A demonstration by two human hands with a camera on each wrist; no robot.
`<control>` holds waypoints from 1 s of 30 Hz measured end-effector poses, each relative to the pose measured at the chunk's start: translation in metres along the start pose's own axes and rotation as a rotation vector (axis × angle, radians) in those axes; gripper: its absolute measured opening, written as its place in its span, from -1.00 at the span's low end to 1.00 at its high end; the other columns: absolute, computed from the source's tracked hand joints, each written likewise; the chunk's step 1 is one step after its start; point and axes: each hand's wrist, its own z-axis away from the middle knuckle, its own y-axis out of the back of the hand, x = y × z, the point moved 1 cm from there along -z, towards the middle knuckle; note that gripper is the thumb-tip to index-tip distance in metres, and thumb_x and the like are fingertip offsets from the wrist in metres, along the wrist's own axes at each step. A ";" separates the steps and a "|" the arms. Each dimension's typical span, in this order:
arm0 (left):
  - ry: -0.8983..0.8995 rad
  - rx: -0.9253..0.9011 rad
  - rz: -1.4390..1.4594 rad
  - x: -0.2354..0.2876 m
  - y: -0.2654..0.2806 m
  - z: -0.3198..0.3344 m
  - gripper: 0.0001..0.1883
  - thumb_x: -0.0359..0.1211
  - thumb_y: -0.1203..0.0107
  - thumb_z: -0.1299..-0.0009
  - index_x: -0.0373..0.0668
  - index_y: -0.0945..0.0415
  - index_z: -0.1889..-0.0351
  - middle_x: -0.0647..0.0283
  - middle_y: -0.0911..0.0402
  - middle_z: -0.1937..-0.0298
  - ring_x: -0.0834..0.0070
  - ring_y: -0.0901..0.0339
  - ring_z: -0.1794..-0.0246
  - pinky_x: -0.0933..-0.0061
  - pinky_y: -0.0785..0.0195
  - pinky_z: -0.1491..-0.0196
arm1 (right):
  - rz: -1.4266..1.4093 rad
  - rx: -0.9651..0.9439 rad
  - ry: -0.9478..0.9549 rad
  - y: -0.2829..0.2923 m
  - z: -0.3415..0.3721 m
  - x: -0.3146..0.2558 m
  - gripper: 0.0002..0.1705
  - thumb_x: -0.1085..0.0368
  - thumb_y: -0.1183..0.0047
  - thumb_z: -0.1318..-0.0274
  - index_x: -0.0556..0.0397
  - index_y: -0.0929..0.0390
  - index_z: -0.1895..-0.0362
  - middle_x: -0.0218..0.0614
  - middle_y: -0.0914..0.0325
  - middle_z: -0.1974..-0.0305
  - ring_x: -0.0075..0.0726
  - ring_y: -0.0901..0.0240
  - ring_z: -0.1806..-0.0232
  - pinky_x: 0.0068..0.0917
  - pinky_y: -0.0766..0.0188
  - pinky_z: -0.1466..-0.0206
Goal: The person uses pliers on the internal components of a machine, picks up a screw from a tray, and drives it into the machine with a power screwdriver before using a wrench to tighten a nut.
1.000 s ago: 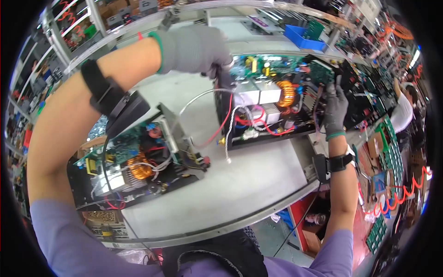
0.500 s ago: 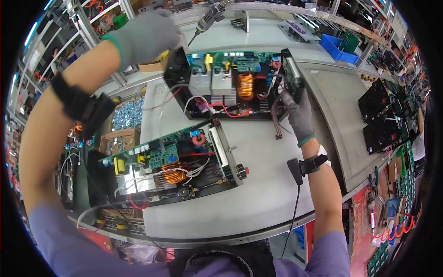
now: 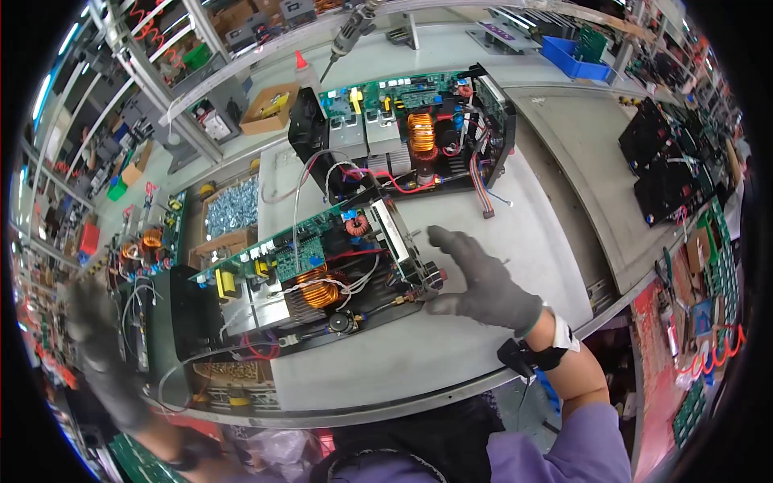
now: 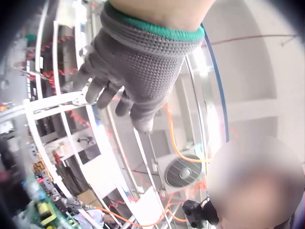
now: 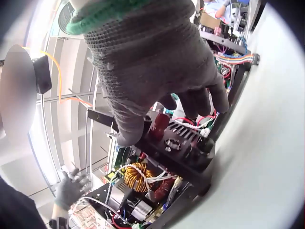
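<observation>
Two open black chassis with green circuit boards and copper coils lie on the white work surface, the nearer chassis [image 3: 314,294] and the farther chassis [image 3: 403,137]. My gloved right hand [image 3: 487,282] is at the right end panel [image 3: 400,245] of the nearer one, thumb and fingers spread apart. The right wrist view shows that hand [image 5: 152,71] over the panel's knobs [image 5: 202,148], thumb right at its edge. Blurred at the far left, my gloved left hand [image 3: 105,354] holds nothing. Its fingers are spread in the left wrist view [image 4: 138,71].
A tray of small metal parts [image 3: 232,208] stands behind the nearer chassis. An electric screwdriver [image 3: 352,36] hangs over the back, near a red-tipped bottle [image 3: 304,68]. A blue bin [image 3: 573,60] is at the back right, with black panels [image 3: 664,177] farther right.
Both hands have left the farther chassis. My left hand has swung down to the far left, and my right hand has come nearer, to the end panel of the closer chassis.
</observation>
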 end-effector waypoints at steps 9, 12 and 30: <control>0.441 -0.144 0.635 -0.089 -0.098 0.123 -0.46 -0.14 0.08 -0.55 -0.25 -0.28 -0.38 0.16 -0.47 -0.20 0.41 -0.39 -0.14 0.33 -0.23 -0.20 | 0.058 0.167 -0.111 -0.033 -0.007 -0.026 -0.04 0.05 -0.39 0.14 -0.09 -0.25 -0.38 -0.16 -0.56 -0.01 -0.05 -0.58 0.01 -0.18 -0.52 -0.06; 0.491 -0.243 0.719 -0.088 -0.102 0.135 -0.47 -0.14 0.09 -0.56 -0.25 -0.26 -0.39 0.18 -0.47 -0.18 0.44 -0.41 -0.09 0.36 -0.26 -0.15 | -0.015 0.196 -0.130 -0.034 -0.007 -0.028 -0.14 0.15 -0.32 0.12 -0.07 -0.31 -0.35 -0.16 -0.62 0.09 -0.06 -0.62 0.11 -0.21 -0.54 0.01; 0.043 -0.245 0.505 -0.091 -0.269 0.061 -0.49 -0.25 0.09 -0.56 -0.27 -0.19 -0.40 0.26 -0.49 -0.08 0.49 -0.50 0.12 0.45 -0.40 -0.01 | -0.144 0.350 -0.385 0.034 0.053 0.009 -0.05 0.19 -0.40 0.05 0.07 -0.21 -0.42 -0.10 -0.61 0.03 -0.15 -0.63 0.07 -0.29 -0.52 0.02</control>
